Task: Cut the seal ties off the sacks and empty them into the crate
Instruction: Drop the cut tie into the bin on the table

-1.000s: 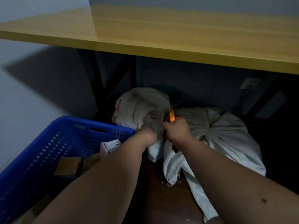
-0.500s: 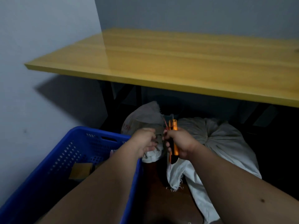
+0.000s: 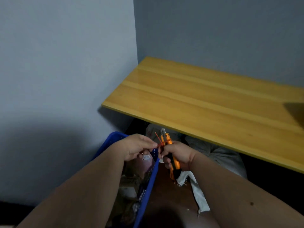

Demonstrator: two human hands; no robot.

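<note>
Your arms hide most of the blue crate [image 3: 148,183]; the boxes inside it are dim and hard to make out. Your left hand [image 3: 137,148] pinches the red tie [image 3: 160,143], and your right hand [image 3: 178,155] grips the orange knife [image 3: 172,153]. The sacks [image 3: 220,153] lie half hidden under the yellow table [image 3: 205,102].

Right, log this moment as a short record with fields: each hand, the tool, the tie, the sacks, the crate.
left hand: pinches one end of the red seal tie
right hand: grips the orange and black cutter, tip up
seal tie: held between both hands at the cutter's tip, clear of the sacks
sacks: white, on the floor under the yellow table
blue crate: below the left hand, with boxes and packets inside
</note>
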